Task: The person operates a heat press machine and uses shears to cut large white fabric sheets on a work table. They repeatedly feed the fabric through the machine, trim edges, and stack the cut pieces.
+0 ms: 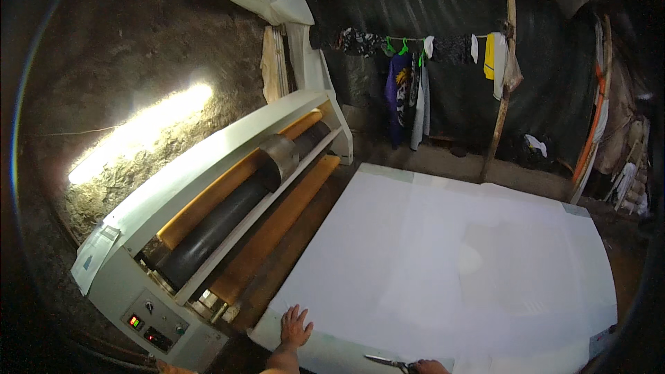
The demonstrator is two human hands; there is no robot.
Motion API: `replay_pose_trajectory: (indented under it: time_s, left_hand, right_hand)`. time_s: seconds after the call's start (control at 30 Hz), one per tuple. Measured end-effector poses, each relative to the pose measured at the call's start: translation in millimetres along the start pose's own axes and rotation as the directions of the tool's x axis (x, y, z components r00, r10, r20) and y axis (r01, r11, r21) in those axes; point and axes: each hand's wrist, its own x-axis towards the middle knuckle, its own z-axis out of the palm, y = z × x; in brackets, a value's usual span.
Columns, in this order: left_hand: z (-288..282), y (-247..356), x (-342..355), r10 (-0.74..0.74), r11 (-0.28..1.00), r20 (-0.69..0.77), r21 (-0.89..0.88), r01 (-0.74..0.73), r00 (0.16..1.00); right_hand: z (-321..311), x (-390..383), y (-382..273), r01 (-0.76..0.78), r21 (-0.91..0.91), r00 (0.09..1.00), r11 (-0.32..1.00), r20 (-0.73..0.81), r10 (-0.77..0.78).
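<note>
A broad white sheet (pixel 402 263) covers the large table in front of me. My left hand (pixel 296 327) rests flat on its near left corner, fingers spread. At the near edge, low in the view, my right hand (pixel 431 367) is closed around the handles of a pair of scissors (pixel 381 359). The metal blades point left, toward my left hand, and lie close above the sheet. The lower part of my right hand is cut off by the picture's edge. A greyish, slightly darker patch (pixel 506 256) shows on the right half of the sheet.
Left of the table stands a long pale roller machine (pixel 208 173) with a black roller (pixel 222 228), orange rollers and a control panel (pixel 154 321). A bright tube light (pixel 142 135) hangs on the rough wall. Clothes (pixel 402 90) hang on a line behind, near a wooden pole (pixel 500 118).
</note>
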Motion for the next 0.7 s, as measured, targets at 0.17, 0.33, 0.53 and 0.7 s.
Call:
replay_pose_trajectory:
  time_s: [0.17, 0.33, 0.53, 0.7]
  left_hand:
    - [-10, 2, -2, 0.030, 0.998, -0.047, -0.047, -0.032, 0.998]
    - [-12, 15, -7, 0.092, 0.996, -0.248, 0.026, -0.088, 0.964]
    - [-17, 19, -11, 0.063, 0.997, -0.181, -0.028, -0.069, 0.981]
    - [-19, 23, -12, 0.044, 0.999, -0.141, -0.016, -0.047, 0.989]
  right_hand:
    - [12, -29, 25, 0.217, -0.043, 0.972, 0.975, 0.105, -0.212]
    - [57, -38, 57, 0.149, -0.177, 0.982, 0.973, 0.141, -0.125]
    - [69, -29, 77, 0.194, -0.307, 0.972, 0.932, 0.185, -0.142]
    - [62, -35, 69, 0.090, -0.171, 0.967, 0.981, 0.252, -0.044]
